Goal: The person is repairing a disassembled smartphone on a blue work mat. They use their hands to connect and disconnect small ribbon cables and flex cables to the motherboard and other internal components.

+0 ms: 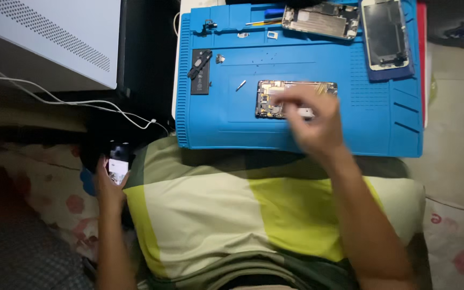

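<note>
**Opened phone on a blue repair mat, one hand over it**

A blue repair mat lies at twelve o'clock, its shallow moulded compartments along the far edge holding small metal parts. On the mat's flat middle lies an opened phone body with its circuit board showing.

The right hand hovers over the right half of that phone body, blurred, fingers curled loosely together; I cannot tell whether it grips anything. The left hand, at eight o'clock and well apart from the mat, is wrapped around a small dark phone with a lit screen.

At ten o'clock on the mat lies a black rectangular battery. At one o'clock lie a second opened phone frame and a white-edged screen panel. A green and cream striped pillow sits nearest the viewer.
</note>
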